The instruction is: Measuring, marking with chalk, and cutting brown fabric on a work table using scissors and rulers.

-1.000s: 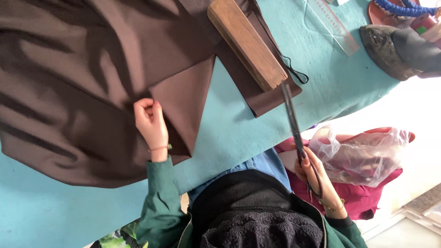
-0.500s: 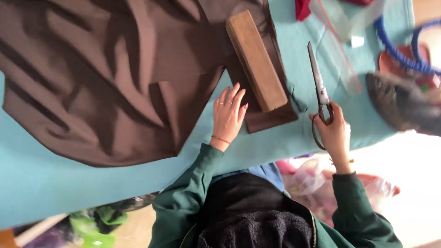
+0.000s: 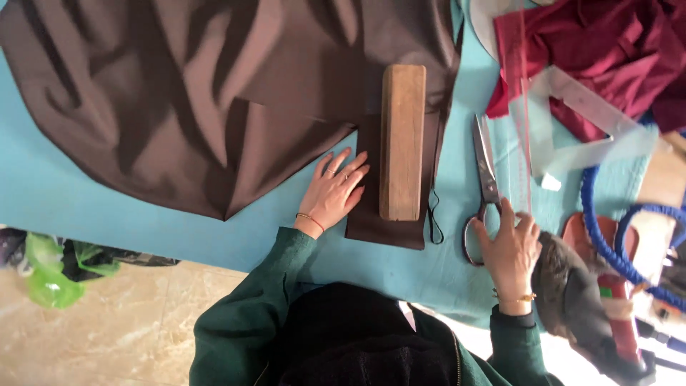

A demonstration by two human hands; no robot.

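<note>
- You are looking down on a worktop (image 3: 86, 207) covered in a flat turquoise cloth, which runs across the whole view.
- Below its near edge you see a floor (image 3: 136, 322) of glossy beige, marbled tiles with thin joints.
- On that floor, at the left, a crumpled bright green plastic bag (image 3: 43, 275) lies against something dark, half under the worktop.
- Daylight falls strong at the lower right, where the floor (image 3: 572, 372) washes out to near white.
</note>
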